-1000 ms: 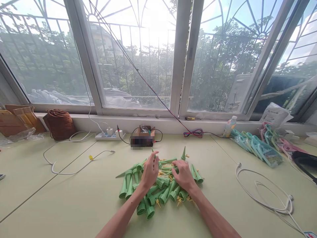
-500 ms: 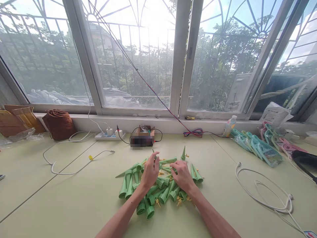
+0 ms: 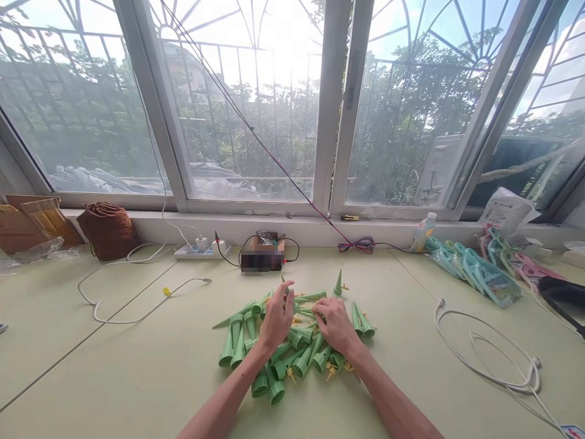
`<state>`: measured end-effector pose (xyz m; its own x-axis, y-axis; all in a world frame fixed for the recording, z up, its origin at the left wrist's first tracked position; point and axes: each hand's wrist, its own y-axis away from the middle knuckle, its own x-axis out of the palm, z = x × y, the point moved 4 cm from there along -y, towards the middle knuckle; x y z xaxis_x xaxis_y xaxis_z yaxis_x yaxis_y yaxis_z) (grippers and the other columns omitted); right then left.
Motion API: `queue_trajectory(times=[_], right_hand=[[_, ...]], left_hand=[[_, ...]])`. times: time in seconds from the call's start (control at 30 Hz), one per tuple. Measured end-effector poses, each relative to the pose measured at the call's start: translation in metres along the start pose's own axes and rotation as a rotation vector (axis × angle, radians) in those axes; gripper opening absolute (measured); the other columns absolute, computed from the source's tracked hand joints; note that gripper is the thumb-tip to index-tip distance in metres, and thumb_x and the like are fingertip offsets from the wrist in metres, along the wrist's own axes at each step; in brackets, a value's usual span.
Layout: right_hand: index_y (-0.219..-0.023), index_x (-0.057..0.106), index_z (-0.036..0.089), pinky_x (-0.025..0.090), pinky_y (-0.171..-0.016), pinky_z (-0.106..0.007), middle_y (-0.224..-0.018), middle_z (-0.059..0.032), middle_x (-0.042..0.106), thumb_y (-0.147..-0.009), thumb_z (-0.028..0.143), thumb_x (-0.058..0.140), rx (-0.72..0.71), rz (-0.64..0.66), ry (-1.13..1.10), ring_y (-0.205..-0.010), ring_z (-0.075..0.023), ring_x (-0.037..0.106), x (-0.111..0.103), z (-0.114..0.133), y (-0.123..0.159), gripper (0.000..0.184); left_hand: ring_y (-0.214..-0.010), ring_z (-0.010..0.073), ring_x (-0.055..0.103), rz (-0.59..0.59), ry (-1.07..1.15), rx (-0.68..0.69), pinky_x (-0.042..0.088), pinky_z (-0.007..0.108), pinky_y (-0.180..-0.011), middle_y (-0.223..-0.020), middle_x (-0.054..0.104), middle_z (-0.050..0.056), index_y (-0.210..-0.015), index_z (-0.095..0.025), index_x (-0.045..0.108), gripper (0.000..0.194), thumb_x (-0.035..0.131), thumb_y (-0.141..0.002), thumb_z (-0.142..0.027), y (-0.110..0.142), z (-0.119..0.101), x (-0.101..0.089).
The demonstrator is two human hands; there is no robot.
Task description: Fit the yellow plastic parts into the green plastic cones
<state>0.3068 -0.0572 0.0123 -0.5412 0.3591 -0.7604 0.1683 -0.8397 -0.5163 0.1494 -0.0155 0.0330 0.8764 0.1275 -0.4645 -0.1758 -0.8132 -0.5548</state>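
My left hand is closed around a green watering spike, whose narrow tip shows above the fingers; the rest of it is hidden. Close by on the right, my right hand has its fingertips pinched on what looks like a small yellow valve, mostly covered by the fingers. Under and around both hands lies a loose pile of green hollow spikes with wide ribbed open ends. Small yellow valves are scattered among them. Beyond my right hand, one spike stands upright with a yellow valve in its side.
A power strip, a small open box and a bottle line the window side. White cables lie coiled at the right, another cable at the left. A brown drawstring bag and teal packs stand farther out.
My right hand's fingers have shifted very slightly near the pile. My left hand and the spikes look the same.
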Motion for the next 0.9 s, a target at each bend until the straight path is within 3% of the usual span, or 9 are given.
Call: queue_trajectory(times=[0.27,0.53,0.9], right_hand=[[-0.081,0.069,0.022,0.033,-0.076,-0.034,-0.08,-0.0039,0.066,-0.09,0.013,0.051,0.013,0.018,0.044,-0.079,-0.0205,0.052,0.0023,-0.0003,-0.0001,0.022],[-0.07,0.067,0.019,0.034,-0.077,-0.031,-0.074,-0.0023,0.063,-0.089,0.016,0.054,0.118,-0.005,0.047,-0.075,-0.0181,0.052,0.0071,-0.0011,-0.002,0.024],[-0.065,0.065,0.019,0.036,-0.075,-0.029,-0.07,-0.0032,0.063,-0.082,0.01,0.053,0.224,-0.055,0.034,-0.075,-0.0191,0.056,0.0101,-0.0047,-0.0034,0.022]], left_hand=[[-0.055,0.0138,0.055,0.009,0.01,0.0,0.043,0.023,-0.05,-0.083,0.065,0.005,-0.117,-0.019,0.054,0.034,0.036,-0.098,-0.039,0.0001,-0.0006,-0.0002],[-0.057,0.0145,0.055,0.02,0.02,-0.013,0.043,0.023,-0.051,-0.082,0.065,0.005,-0.116,-0.018,0.055,0.034,0.037,-0.097,-0.04,0.0013,0.0003,0.0011],[-0.05,0.0115,0.048,0.03,0.049,-0.009,0.04,0.022,-0.047,-0.08,0.063,0.004,-0.117,-0.017,0.054,0.034,0.038,-0.097,-0.04,0.0009,0.0005,0.0027]])
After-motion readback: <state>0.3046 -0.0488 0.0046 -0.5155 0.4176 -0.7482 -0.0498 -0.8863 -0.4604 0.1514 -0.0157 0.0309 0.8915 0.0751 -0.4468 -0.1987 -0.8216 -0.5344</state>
